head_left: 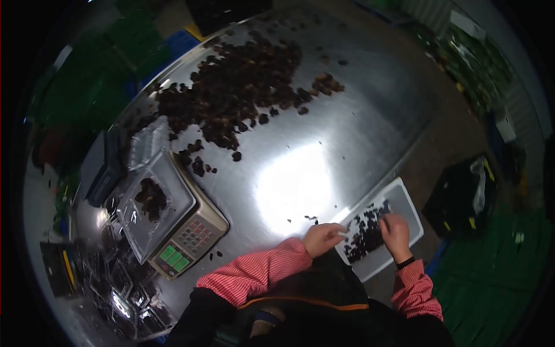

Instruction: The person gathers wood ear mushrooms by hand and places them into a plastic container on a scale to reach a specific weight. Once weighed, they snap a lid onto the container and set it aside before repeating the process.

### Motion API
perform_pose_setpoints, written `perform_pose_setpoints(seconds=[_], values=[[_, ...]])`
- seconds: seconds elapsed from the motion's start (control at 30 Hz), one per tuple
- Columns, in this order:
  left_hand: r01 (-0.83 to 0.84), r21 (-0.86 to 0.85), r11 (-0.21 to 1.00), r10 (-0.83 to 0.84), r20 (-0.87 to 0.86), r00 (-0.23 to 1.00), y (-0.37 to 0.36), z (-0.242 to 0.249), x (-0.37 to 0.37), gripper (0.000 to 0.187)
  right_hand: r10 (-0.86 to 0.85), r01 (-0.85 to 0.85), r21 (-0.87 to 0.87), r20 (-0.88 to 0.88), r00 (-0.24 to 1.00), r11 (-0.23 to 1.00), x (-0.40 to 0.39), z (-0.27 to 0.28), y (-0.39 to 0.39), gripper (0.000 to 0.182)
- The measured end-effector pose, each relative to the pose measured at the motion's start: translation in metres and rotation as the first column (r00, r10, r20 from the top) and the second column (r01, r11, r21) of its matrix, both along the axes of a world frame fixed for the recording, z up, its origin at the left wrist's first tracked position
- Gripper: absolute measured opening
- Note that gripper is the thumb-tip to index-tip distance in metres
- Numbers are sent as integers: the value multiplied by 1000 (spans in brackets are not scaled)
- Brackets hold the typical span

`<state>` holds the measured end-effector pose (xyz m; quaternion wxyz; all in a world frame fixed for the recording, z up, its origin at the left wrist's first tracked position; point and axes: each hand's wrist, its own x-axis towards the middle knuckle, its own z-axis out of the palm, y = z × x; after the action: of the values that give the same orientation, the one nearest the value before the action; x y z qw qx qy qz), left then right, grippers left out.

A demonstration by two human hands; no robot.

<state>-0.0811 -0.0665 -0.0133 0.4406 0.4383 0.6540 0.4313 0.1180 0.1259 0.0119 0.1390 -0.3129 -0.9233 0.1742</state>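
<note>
My left hand is at the left rim of a white tray, its fingers pinched together. A small pale bit shows at the fingertips, too small to name. Over the right part of the tray, my right hand has its fingers curled down at the dark pieces; what they hold, if anything, is hidden. Many small, dark, elongated pieces lie spread inside the tray. Both forearms wear red-and-white checked sleeves, and a dark band circles my right wrist.
A heap of dark brown, mushroom-like pieces covers the far metal table. At left, a digital scale carries a clear tray with brown pieces. Clear plastic containers are stacked lower left. A black bag stands right.
</note>
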Motion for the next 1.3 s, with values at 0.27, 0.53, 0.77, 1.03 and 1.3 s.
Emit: perform_pose_setpoints(seconds=[0.27, 0.53, 0.77, 1.03, 1.3], values=[[-767, 207, 607, 788, -283, 547, -65, -17, -113, 27, 54, -74, -98, -198, 979, 992, -210, 2, 117, 33], [-912, 96, 398, 874, -342, 346, -50, -23, -181, 32, -148, 148, 8, 79, 986, 989, -400, -46, 265, 55], [-820, 253, 513, 801, -485, 351, 23, 13, -289, 37, 543, -535, -127, 42, 838, 835, -474, -4, 175, 63], [-823, 476, 311, 845, -535, 10, 6, -16, -468, 62, -324, 360, 79, -290, 901, 930, -505, -75, 443, 46], [-909, 287, 301, 817, -570, 91, -30, -96, -608, 74, -120, 107, -81, -162, 980, 991, -699, -81, 388, 66]])
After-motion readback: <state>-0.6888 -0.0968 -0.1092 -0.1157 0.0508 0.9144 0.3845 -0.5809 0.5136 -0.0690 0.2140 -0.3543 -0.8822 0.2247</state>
